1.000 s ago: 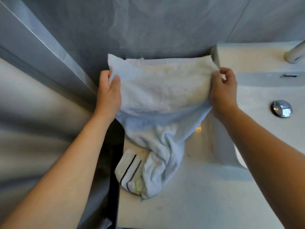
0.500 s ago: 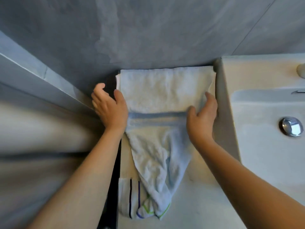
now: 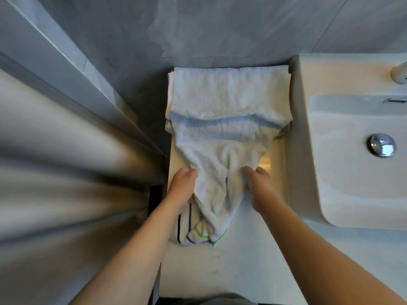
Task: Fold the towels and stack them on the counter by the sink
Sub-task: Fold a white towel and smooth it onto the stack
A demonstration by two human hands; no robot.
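Observation:
A pale blue-white towel point(image 3: 226, 102) lies on the counter point(image 3: 220, 271) left of the sink, its far end spread flat against the wall, its near end bunched into a narrow tail. My left hand point(image 3: 184, 187) grips the tail's left edge and my right hand point(image 3: 258, 183) grips its right edge. A second towel with dark and green stripes point(image 3: 196, 233) lies crumpled under the tail, partly hidden. Another folded layer peeks out under the far end at the left.
The white sink basin point(image 3: 352, 161) with a chrome drain plug point(image 3: 382, 144) stands right of the towels. A tap point(image 3: 398, 72) shows at the right edge. A grey tiled wall is behind; a pale blurred surface lies left of the counter.
The towel's far end was laid flat against the wall. Both hands then came back toward me from the blue band and took hold of the bunched near end.

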